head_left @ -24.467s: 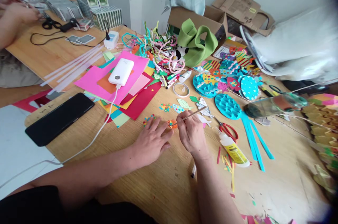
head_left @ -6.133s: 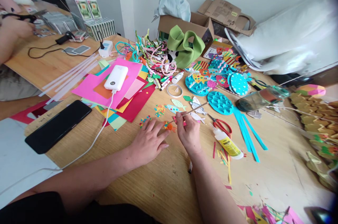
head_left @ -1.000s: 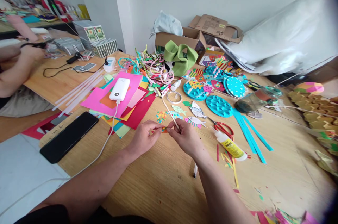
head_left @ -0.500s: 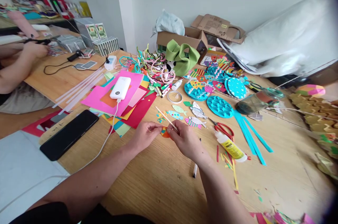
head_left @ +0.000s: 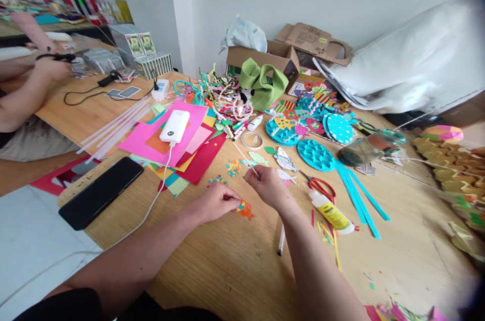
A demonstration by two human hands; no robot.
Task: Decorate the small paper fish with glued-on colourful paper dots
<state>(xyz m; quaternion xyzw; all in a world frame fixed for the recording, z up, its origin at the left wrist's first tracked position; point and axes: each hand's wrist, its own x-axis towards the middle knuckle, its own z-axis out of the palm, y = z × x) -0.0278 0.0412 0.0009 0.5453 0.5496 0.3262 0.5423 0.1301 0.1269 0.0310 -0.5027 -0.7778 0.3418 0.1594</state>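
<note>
My left hand (head_left: pixel 219 203) pinches the edge of a small orange paper fish (head_left: pixel 245 209) with coloured pieces stuck on it, held just over the table. Between the fingers of my right hand (head_left: pixel 267 185) is a thin white stick (head_left: pixel 241 152), its far end pointing up and left. Small coloured paper bits (head_left: pixel 234 167) lie in a loose pile beyond my hands. Several decorated paper fish, among them a white patterned one (head_left: pixel 284 159), lie just past my right hand, which partly hides them. A pen (head_left: pixel 281 241) rests under my right forearm.
Glue bottle (head_left: pixel 332 214) and red-handled scissors (head_left: pixel 321 185) lie to the right, near blue paper strips (head_left: pixel 356 197). On the left are coloured paper sheets (head_left: pixel 204 159), a white power bank (head_left: pixel 175 126) with a cable, and a black phone (head_left: pixel 101 193). Another person's hand (head_left: pixel 53 67) holds scissors at far left.
My hands have moved apart. The left drew the orange fish nearer to me, while the right shifted up and away with the stick, uncovering more of the paper bits.
</note>
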